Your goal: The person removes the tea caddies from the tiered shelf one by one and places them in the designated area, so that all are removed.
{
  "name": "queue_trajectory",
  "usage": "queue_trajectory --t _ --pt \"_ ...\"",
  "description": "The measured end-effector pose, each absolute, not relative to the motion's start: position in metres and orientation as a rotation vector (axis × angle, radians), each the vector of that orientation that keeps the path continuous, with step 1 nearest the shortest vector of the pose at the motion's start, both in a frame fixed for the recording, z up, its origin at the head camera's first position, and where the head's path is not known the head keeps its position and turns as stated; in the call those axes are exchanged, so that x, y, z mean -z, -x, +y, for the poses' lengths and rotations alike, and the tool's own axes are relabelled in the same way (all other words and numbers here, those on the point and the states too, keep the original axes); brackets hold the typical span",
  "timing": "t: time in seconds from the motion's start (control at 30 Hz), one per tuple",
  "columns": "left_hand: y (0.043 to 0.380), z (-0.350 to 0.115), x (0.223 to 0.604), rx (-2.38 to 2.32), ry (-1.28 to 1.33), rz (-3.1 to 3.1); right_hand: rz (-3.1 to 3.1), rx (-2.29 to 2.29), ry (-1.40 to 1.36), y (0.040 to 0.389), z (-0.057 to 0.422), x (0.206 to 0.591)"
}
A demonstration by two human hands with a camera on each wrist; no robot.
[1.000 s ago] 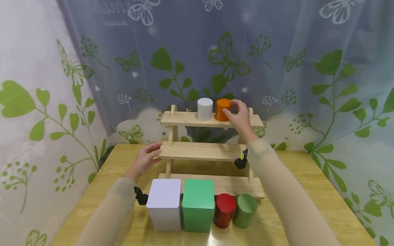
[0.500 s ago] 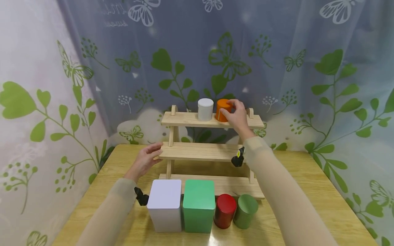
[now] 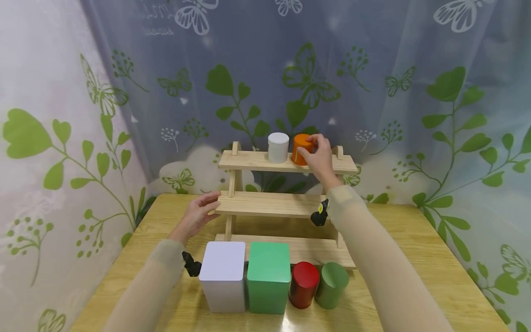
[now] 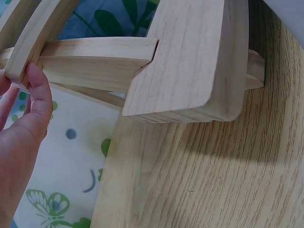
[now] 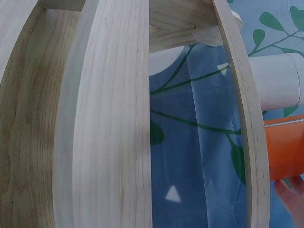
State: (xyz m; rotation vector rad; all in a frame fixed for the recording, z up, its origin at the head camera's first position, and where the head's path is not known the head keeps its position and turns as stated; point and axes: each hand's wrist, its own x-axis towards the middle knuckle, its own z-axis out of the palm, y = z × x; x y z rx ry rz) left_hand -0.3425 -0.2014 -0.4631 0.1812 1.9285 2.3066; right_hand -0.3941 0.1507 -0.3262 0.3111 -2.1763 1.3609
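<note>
A three-tier wooden display stand [image 3: 269,203] stands on the table. On its top shelf [image 3: 248,159], an orange cylindrical canister [image 3: 298,143] is upright, right of a white canister [image 3: 278,150]. My right hand [image 3: 321,161] pinches the orange canister between thumb and fingers from its right side. In the right wrist view only some fingertips show, at the orange canister [image 5: 286,151]. My left hand [image 3: 196,216] grips the left end of the middle shelf. The left wrist view shows its fingers [image 4: 40,90] around that wooden end.
In front of the stand are a white box [image 3: 224,276], a green box [image 3: 268,279], a red canister [image 3: 304,283] and a green canister [image 3: 332,284], all in a row. They stand close before the bottom shelf [image 3: 313,251]. A patterned curtain [image 3: 257,55] hangs behind.
My right hand and forearm have shifted slightly left, with the fingers farther over the orange canister. The left hand and the canisters look unmoved.
</note>
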Motion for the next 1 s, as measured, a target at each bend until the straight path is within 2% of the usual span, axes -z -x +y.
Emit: queue_trajectory --t 1.0 --pt "0.342 -0.201 0.465 -2.308 -0.199 1.955 -2.047 -1.485 -0.335 0.37 0.167 0.325"
